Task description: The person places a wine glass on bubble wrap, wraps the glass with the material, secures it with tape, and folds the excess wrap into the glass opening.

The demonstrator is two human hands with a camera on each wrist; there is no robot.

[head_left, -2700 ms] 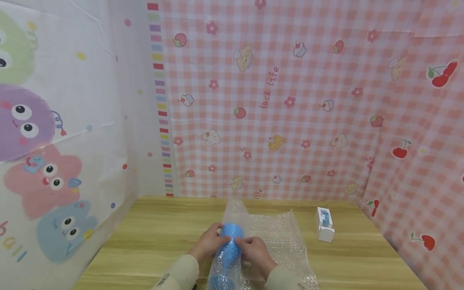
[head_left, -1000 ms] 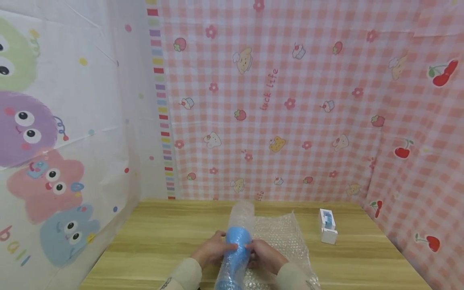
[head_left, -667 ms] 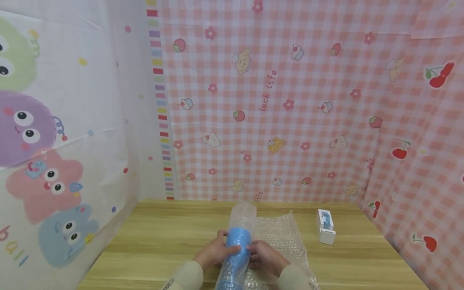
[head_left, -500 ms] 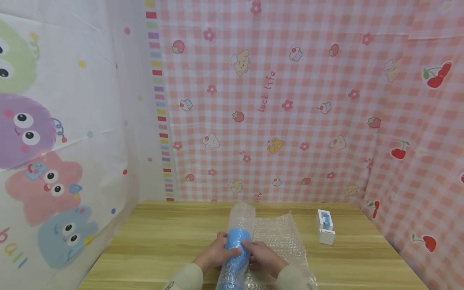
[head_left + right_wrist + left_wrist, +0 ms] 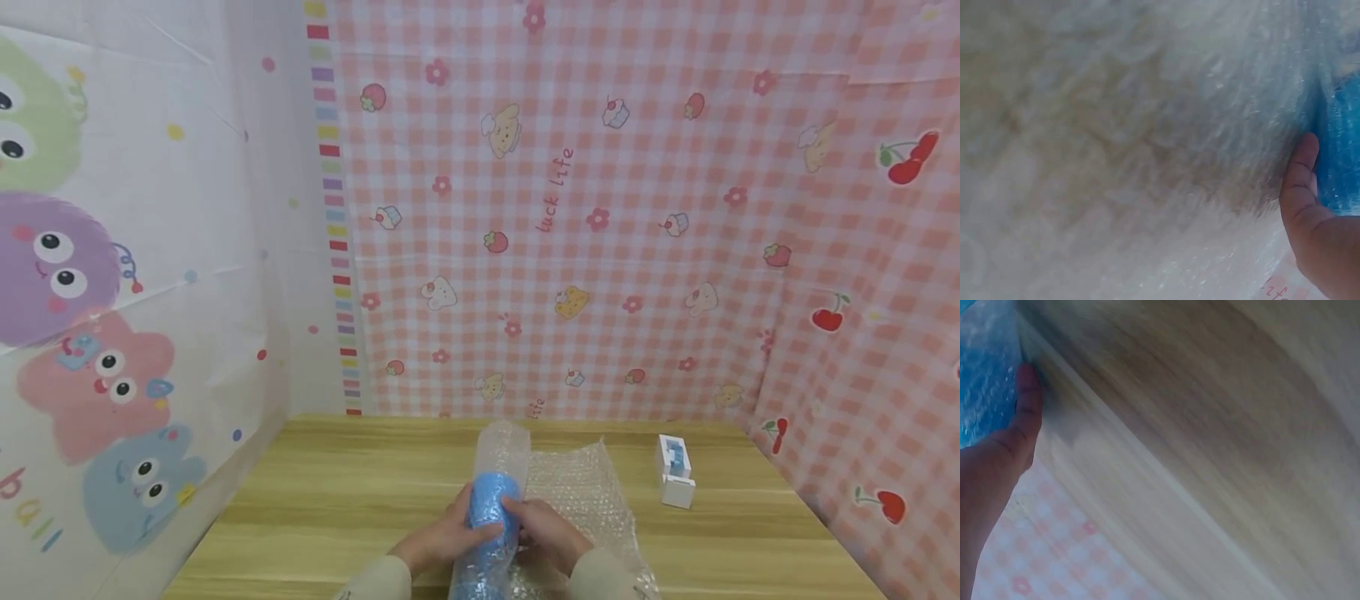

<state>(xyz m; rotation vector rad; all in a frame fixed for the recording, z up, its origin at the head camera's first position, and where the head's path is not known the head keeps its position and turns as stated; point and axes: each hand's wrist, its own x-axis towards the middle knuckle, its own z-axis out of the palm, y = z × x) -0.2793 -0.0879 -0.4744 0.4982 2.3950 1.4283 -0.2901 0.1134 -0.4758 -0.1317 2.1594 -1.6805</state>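
A blue, roughly cylindrical object [image 5: 491, 498] lies rolled inside clear bubble wrap [image 5: 502, 448] on the table; the wrap blurs its exact kind. From the left, my left hand [image 5: 442, 536] grips the roll with the thumb across its top. My right hand [image 5: 553, 533] holds the roll's right side, thumb on the blue part and fingers partly hidden beneath. A loose flat stretch of the bubble wrap spreads out to the right under the right forearm. The left wrist view shows fingers [image 5: 1027, 406] against the wrapped blue surface; the right wrist view shows a finger [image 5: 1300, 181] along the roll's edge.
A small white tape dispenser [image 5: 677, 471] with a blue roll stands at the right of the wooden table [image 5: 337, 483]. Behind hangs a pink checked cloth [image 5: 555, 250]; a white cartoon-printed cloth [image 5: 202, 333] hangs at the left.
Since the earliest frame the roll has shifted slightly right, with both hands following. Lately my right thumb has come up onto the roll's top, and my left hand has slid slightly along it.
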